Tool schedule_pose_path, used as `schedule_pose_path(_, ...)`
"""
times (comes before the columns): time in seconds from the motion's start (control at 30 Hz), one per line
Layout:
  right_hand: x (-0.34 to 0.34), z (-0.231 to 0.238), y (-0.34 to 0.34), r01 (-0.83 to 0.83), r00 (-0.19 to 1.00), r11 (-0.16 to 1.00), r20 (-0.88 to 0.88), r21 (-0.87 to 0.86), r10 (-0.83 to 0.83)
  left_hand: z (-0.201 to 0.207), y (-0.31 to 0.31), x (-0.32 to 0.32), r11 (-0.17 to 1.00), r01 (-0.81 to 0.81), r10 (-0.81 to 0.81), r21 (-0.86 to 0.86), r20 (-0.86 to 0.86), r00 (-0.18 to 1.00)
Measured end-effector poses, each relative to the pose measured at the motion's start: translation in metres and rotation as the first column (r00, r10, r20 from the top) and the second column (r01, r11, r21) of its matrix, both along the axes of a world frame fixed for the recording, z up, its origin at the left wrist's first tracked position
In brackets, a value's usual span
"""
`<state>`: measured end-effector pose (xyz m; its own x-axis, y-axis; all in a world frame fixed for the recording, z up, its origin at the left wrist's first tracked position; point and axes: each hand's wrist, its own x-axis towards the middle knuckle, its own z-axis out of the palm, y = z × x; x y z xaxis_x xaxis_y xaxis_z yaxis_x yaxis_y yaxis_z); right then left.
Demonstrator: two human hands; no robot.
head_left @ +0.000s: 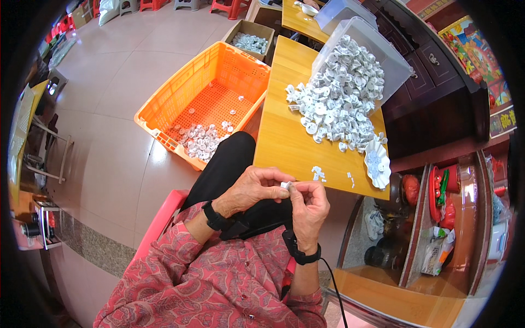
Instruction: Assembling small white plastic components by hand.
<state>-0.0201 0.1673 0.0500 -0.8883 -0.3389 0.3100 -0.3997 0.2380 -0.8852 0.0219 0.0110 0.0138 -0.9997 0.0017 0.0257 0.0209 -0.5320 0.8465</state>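
Note:
Between my fingertips, just off the table's near edge, is a small white plastic part [285, 185]. My left hand [252, 188] pinches it from one side, thumb and forefinger together. From the other side my right hand [308, 205] closes on it with thumb and fingers; its finer shape is hidden. Just beyond my hands, a few tiny white pieces [318, 174] lie on the yellow wooden table [279, 134]. A big heap of round white plastic parts [347, 98] spills from a tipped clear plastic bin [389, 63]. Beside the heap sits a white scalloped dish [384, 177] holding small translucent pieces.
Left of the table, an orange crate [164, 101] on the floor holds several white parts. Behind it stands a cardboard box [267, 31] of similar parts. Open shelves [413, 229] with bags and jars stand at right. A black cable [334, 281] runs down from my right wrist.

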Motion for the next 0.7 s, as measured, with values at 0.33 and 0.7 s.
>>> schedule_pose_path(0.33,-0.002,0.007,0.000,0.006,0.986,0.991,0.166,-0.134,0.016,0.005,-0.002,0.001,1.000,0.010,-0.010,0.023,-0.011,1.000)
schedule_pose_path(0.7,0.000,0.000,0.001,-0.003,0.999,0.998,0.041,-0.065,0.006,0.002,-0.001,0.001,0.998,0.043,-0.041,0.044,-0.053,0.998)
